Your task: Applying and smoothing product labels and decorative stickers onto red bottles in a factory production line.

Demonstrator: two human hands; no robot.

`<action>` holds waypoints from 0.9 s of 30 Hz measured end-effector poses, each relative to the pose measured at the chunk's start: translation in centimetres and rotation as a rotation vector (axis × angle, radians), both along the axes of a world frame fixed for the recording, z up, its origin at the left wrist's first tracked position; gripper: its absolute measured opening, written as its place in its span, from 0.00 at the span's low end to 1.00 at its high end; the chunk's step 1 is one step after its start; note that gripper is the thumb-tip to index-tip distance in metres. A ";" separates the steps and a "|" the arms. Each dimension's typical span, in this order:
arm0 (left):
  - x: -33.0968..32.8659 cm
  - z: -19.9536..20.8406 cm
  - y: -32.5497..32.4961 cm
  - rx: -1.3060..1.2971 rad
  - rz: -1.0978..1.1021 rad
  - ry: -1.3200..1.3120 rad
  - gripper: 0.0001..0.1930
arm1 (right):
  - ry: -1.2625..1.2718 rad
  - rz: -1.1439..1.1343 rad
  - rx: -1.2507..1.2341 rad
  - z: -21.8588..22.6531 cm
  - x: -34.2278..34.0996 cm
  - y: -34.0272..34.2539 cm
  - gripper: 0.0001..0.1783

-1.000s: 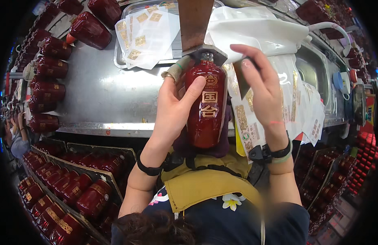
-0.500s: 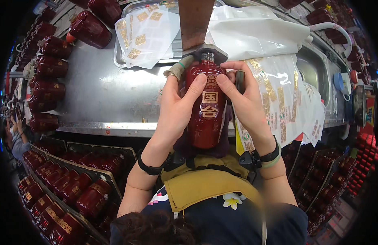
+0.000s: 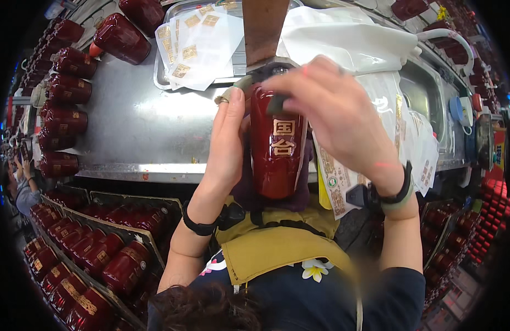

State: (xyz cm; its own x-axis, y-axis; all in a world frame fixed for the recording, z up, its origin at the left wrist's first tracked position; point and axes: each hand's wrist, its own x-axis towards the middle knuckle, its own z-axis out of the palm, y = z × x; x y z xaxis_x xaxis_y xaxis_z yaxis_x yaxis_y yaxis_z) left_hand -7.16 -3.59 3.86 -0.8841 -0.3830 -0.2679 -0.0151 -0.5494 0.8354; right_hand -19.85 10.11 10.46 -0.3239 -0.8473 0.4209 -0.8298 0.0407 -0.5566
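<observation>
1. Datum: clock directions read from the bottle, 12 o'clock at the top of the view.
2. Red bottle [image 3: 274,171], glossy, gold characters on its front; at centre, neck towards 12 o'clock beneath a brown post [image 3: 263,33], base towards 6 o'clock over dark purple cloth [image 3: 247,196].
3. Left hand [image 3: 224,135], at the bottle's 10 o'clock side, one digit straightened upward; the other fingers are largely hidden, so cannot tell how firmly it grasps. A beige finger cover [image 3: 227,96] sits at its tips.
4. Right hand [image 3: 343,118], blurred, reaching from 2 o'clock across the bottle's upper part; fingers closed on a small dark piece [image 3: 276,104], partly concealed.
5. Black wristbands [image 3: 200,225], one on each wrist.
6. Metal bench [image 3: 139,132], its bare stretch at 9 o'clock.
7. Metal tray [image 3: 238,55], at 11 o'clock, bearing translucent sheets [image 3: 211,60] with gold squares.
8. White sheeting [image 3: 343,41], at 1 o'clock.
9. Gold-patterned label sheet [image 3: 336,179], at 4 o'clock, beside the right forearm.
10. Blue cup [image 3: 456,109], near 3 o'clock, just beyond a sink [image 3: 420,88].
11. Row of further red bottles [image 3: 65,118], at 9 o'clock; crated bottles [image 3: 100,245], at 8 o'clock.
12. Mustard apron [image 3: 282,251], at 6 o'clock.
</observation>
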 end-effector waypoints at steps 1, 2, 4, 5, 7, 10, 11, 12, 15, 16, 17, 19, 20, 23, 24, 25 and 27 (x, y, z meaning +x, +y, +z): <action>0.0 0.0 0.1 -0.039 -0.024 -0.008 0.29 | 0.190 -0.092 0.000 0.2 -1.1 -0.3 0.17; 0.2 0.0 0.1 -0.040 -0.021 -0.009 0.29 | 0.375 -0.174 -0.005 0.2 -2.2 -0.6 0.17; 0.5 0.2 0.3 -0.055 0.008 -0.032 0.30 | 0.475 -0.219 -0.008 0.3 -2.2 -0.4 0.16; 0.8 0.2 0.2 -0.076 -0.016 0.003 0.30 | 0.271 -0.104 0.006 0.1 -1.0 -0.1 0.14; 0.9 0.0 0.4 -0.098 -0.007 -0.011 0.29 | 0.019 -0.044 -0.018 -0.7 -0.3 0.1 0.11; 1.5 -0.8 0.6 -0.084 0.016 0.019 0.27 | -0.100 -0.346 -0.172 -2.1 -1.7 1.2 0.13; 1.8 -1.1 0.7 -0.091 0.016 0.031 0.26 | -0.140 -0.388 -0.201 -2.7 -1.9 1.9 0.13; 2.0 -1.3 0.8 -0.098 0.016 0.044 0.27 | -0.138 -0.389 -0.201 -3.2 -1.3 2.4 0.13; 2.8 -1.4 1.3 -0.092 -0.012 0.043 0.27 | -0.845 -0.387 -0.079 -4.3 2.2 4.1 0.26; 3.0 -1.4 1.5 -0.095 -0.011 0.046 0.27 | -0.829 -0.380 -0.087 -5.7 3.0 4.2 0.31; 3.0 -1.5 1.6 -0.137 -0.010 0.071 0.28 | -0.950 -0.387 -0.112 -6.6 4.0 4.3 0.34; 3.1 -1.5 1.8 -0.183 -0.007 0.096 0.28 | -1.089 -0.395 -0.185 -7.9 5.5 3.9 0.40; 3.1 -1.5 2.0 -0.247 -0.015 0.077 0.29 | -1.088 -0.394 -0.187 -8.1 5.9 3.7 0.40; 3.3 -1.9 2.0 -0.295 -0.022 0.073 0.32 | -1.061 -0.401 -0.206 -8.4 6.4 3.7 0.43; 3.3 -2.0 2.0 -0.276 -0.019 0.086 0.33 | -1.059 -0.401 -0.208 -8.4 6.5 3.6 0.43; 3.3 -1.9 1.8 -0.277 -0.020 0.088 0.33 | -1.084 -0.398 -0.219 -8.3 6.5 3.5 0.43; 3.3 -1.7 1.7 -0.247 -0.025 0.072 0.34 | -1.112 -0.395 -0.228 -8.3 6.6 3.5 0.43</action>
